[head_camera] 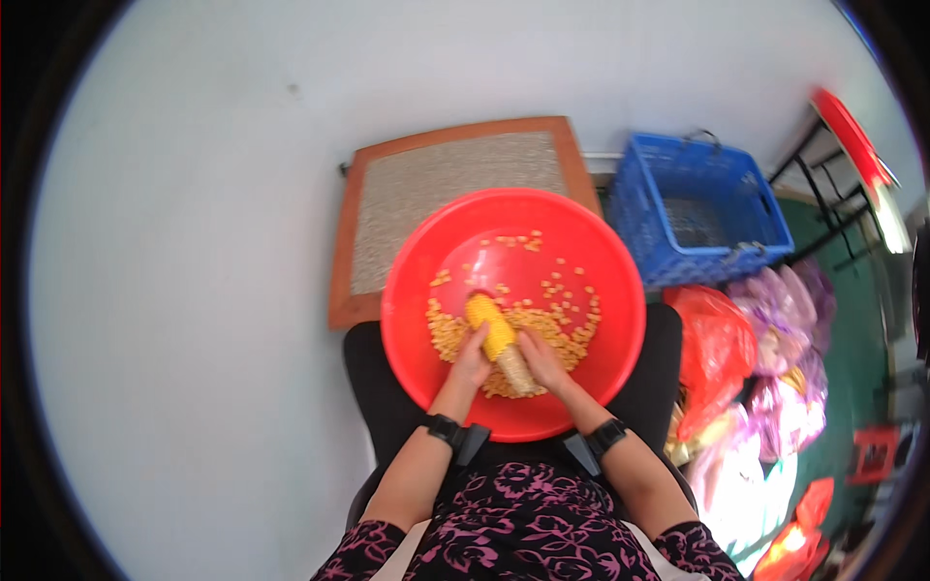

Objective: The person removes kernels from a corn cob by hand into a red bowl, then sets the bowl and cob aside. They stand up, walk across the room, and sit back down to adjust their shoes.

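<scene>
A corn cob [494, 330] lies slantwise between my two hands, its far part still covered in yellow kernels and its near end stripped pale. My left hand [474, 357] grips it from the left side. On its right side, my right hand [541, 357] has its fingers against the cob near where the kernels stop. Both hands are inside a large red plastic basin [512, 203], which rests over my lap. Loose corn kernels [556, 327] are heaped around and under the cob, with scattered ones farther up the basin floor.
Beyond the basin lies a wood-framed board [458, 163] against the wall. A blue plastic crate [705, 250] stands at the right, with a red plastic bag [712, 341] and several purple bags [777, 319] below it. A red-topped table [850, 134] with dark legs is at the far right.
</scene>
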Available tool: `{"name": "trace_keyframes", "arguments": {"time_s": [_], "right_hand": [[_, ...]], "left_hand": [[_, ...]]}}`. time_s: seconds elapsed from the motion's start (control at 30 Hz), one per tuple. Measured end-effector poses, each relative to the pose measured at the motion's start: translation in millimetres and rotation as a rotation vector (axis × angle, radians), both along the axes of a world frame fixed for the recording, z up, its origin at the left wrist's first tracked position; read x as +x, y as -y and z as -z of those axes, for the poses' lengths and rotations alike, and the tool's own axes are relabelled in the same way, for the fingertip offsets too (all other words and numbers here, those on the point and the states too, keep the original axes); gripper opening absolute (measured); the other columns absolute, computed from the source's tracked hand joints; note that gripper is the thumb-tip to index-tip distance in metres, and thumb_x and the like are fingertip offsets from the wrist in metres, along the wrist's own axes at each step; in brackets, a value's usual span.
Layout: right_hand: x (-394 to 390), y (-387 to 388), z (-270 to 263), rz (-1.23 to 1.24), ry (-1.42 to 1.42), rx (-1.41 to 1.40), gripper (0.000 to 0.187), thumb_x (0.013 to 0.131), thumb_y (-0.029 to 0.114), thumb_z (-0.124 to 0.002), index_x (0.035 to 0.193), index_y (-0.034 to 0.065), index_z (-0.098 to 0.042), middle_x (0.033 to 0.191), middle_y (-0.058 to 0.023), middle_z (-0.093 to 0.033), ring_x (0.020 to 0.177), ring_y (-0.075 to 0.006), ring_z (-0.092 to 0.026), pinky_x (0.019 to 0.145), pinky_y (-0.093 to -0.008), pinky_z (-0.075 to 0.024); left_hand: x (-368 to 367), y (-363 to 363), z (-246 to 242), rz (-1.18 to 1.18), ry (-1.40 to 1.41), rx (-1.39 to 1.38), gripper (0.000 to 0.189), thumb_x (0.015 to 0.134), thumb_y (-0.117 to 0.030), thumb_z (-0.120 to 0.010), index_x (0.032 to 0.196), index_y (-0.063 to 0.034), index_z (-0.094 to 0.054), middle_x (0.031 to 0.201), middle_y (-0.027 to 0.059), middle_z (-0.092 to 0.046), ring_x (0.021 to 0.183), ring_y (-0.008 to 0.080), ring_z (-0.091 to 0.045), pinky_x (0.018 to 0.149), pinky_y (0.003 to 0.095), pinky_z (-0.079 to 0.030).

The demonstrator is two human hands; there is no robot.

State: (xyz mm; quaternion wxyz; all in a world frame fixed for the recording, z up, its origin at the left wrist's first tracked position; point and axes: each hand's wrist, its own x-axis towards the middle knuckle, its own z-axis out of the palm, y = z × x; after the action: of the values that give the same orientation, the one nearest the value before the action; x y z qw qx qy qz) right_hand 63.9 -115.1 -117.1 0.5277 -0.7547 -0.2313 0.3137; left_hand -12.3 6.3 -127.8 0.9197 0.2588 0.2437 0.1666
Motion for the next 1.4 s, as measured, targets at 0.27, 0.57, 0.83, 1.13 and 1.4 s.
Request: {"name": "trace_keyframes", "arguments": {"time_s": [0.27,0.57,0.83,1.13,1.4], "right_hand": [[0,5,6,-0.222,-0.006,0.104,0.063,0.077,0.027,-0.058,0.124,-0.0005,-0.026,0.101,-0.0139,-0.050,0.089,-0.0163,-0.051,0.072,-0.0267,-0.0429],[-5,5,0,-0.186,-0.333,0.082,0.054,0.076,0.026,-0.059,0.117,0.0006,-0.035,0.093,-0.0088,-0.053,0.078,-0.0134,-0.052,0.065,-0.0253,-0.0433],[2,11,-9,-0.214,-0.318,0.075,0.046,0.077,0.024,-0.059,0.111,0.0000,-0.039,0.083,-0.0077,-0.054,0.067,-0.0125,-0.053,0.056,-0.0241,-0.0434],[-4,9,-12,-0.219,-0.275,0.034,0.044,0.078,0.025,-0.056,0.111,0.0001,-0.041,0.087,-0.0066,-0.053,0.075,-0.0110,-0.051,0.063,-0.0234,-0.0417],[3,4,2,-0.189,-0.226,0.048,0.042,0.077,0.029,-0.057,0.105,0.0007,-0.043,0.081,-0.0061,-0.053,0.068,-0.0106,-0.051,0.057,-0.0235,-0.0415]], "left_hand": [[5,6,-11,-0.021,-0.029,-0.059,0.030,0.079,-0.016,-0.054,0.107,-0.0073,-0.044,0.096,0.0050,-0.053,0.088,0.0171,-0.052,0.078,0.0317,-0.042],[0,0,-11,0.014,-0.028,0.004,0.037,0.079,-0.012,-0.054,0.112,-0.0061,-0.040,0.101,0.0055,-0.050,0.092,0.0170,-0.050,0.079,0.0305,-0.042],[8,8,-7,0.003,0.017,-0.012,0.037,0.080,-0.010,-0.052,0.114,-0.0068,-0.038,0.102,0.0062,-0.050,0.093,0.0184,-0.051,0.081,0.0323,-0.042],[2,8,-8,-0.006,-0.043,-0.051,0.037,0.079,-0.012,-0.053,0.113,-0.0071,-0.040,0.100,0.0058,-0.052,0.091,0.0186,-0.052,0.080,0.0328,-0.043],[6,1,0,-0.059,0.030,-0.001,0.030,0.078,-0.018,-0.053,0.105,-0.0042,-0.046,0.095,0.0083,-0.054,0.089,0.0201,-0.053,0.082,0.0359,-0.041]]}}
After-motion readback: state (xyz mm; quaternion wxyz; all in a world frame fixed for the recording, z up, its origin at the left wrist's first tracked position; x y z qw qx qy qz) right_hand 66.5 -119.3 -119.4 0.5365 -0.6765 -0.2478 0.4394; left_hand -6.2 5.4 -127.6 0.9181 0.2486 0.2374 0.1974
